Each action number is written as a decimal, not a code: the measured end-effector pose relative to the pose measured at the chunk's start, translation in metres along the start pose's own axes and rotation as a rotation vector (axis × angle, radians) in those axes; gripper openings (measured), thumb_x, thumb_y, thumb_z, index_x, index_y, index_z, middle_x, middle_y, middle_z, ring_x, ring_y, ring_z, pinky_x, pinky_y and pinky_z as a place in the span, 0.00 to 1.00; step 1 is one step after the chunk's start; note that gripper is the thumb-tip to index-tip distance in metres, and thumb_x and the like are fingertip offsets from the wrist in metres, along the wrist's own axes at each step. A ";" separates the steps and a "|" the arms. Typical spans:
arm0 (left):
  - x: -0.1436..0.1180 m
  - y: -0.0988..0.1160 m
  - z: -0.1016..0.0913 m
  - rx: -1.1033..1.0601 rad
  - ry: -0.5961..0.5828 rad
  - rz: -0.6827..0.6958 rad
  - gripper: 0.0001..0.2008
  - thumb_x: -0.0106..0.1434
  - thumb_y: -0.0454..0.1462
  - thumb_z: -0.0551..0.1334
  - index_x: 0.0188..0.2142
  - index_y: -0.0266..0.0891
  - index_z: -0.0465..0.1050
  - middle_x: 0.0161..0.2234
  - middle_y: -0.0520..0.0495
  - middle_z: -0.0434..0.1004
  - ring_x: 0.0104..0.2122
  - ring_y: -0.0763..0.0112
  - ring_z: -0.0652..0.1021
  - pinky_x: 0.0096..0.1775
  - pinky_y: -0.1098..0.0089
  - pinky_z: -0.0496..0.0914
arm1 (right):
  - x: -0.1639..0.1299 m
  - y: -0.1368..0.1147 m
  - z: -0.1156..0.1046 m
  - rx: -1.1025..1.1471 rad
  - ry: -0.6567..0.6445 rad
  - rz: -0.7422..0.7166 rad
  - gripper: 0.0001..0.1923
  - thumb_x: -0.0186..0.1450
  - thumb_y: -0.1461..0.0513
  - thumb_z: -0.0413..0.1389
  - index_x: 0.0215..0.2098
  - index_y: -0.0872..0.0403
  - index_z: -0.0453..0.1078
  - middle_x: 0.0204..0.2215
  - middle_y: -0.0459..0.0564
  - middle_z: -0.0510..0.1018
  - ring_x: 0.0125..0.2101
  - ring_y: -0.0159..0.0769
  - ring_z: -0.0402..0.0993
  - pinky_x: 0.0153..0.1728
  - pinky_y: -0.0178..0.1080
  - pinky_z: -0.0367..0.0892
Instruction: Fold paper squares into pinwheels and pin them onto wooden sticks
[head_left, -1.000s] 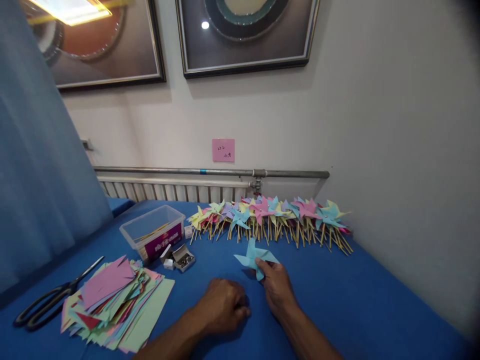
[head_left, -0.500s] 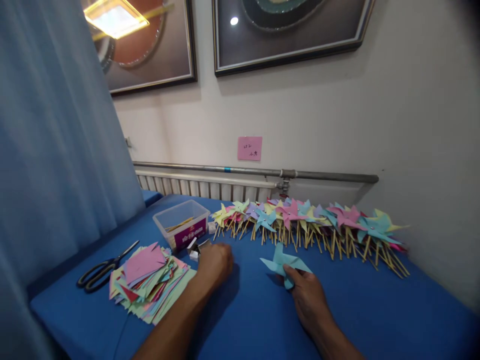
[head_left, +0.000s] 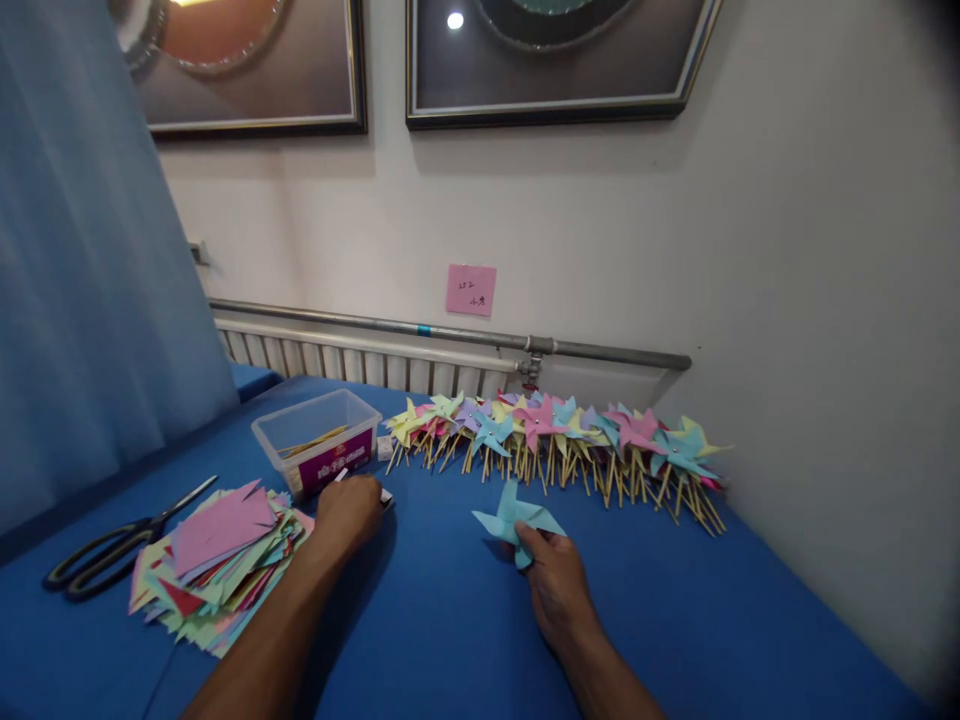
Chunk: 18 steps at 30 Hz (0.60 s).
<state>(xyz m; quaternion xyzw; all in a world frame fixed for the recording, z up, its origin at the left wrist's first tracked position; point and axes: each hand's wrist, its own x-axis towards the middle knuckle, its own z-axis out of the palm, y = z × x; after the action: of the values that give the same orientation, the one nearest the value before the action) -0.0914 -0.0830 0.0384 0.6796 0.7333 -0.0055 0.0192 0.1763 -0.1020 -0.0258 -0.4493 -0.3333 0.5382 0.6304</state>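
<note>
My right hand [head_left: 553, 580] rests on the blue table [head_left: 465, 640] and pinches a folded light-blue paper pinwheel head [head_left: 512, 515] by its near edge. My left hand [head_left: 346, 511] is stretched out to the left and covers the small open box of pins [head_left: 384, 496] beside the clear plastic tub [head_left: 318, 449]. Whether its fingers hold anything is hidden. A row of finished paper pinwheels on wooden sticks [head_left: 559, 445] lies along the back of the table.
A stack of cut coloured paper squares [head_left: 217, 560] lies at the left, with black scissors [head_left: 112, 550] beyond it. The tub holds a few wooden sticks. A blue curtain [head_left: 82, 300] hangs at the left; a radiator and pipe [head_left: 450, 335] run along the wall.
My left hand has moved from the table's middle out to the left onto the small pin box. The right hand still holds the blue pinwheel head in the same place.
</note>
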 end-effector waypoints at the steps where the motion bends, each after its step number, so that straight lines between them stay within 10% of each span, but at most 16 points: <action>1: 0.000 -0.001 0.000 0.008 -0.008 0.003 0.17 0.65 0.35 0.54 0.43 0.35 0.81 0.46 0.31 0.82 0.46 0.49 0.81 0.43 0.61 0.72 | 0.000 0.000 0.000 -0.006 0.000 0.000 0.13 0.50 0.55 0.69 0.30 0.52 0.77 0.25 0.45 0.82 0.28 0.40 0.76 0.30 0.39 0.68; 18: 0.006 -0.006 0.003 0.031 -0.053 -0.047 0.17 0.65 0.35 0.55 0.44 0.34 0.82 0.45 0.29 0.82 0.46 0.52 0.81 0.47 0.61 0.72 | 0.002 0.003 -0.005 -0.039 -0.005 0.022 0.14 0.52 0.53 0.69 0.30 0.54 0.79 0.23 0.46 0.80 0.24 0.35 0.71 0.31 0.37 0.66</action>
<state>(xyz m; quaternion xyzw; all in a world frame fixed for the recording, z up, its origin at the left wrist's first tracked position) -0.0975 -0.0775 0.0355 0.6619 0.7482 -0.0353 0.0280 0.1801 -0.1013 -0.0310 -0.4636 -0.3404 0.5396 0.6148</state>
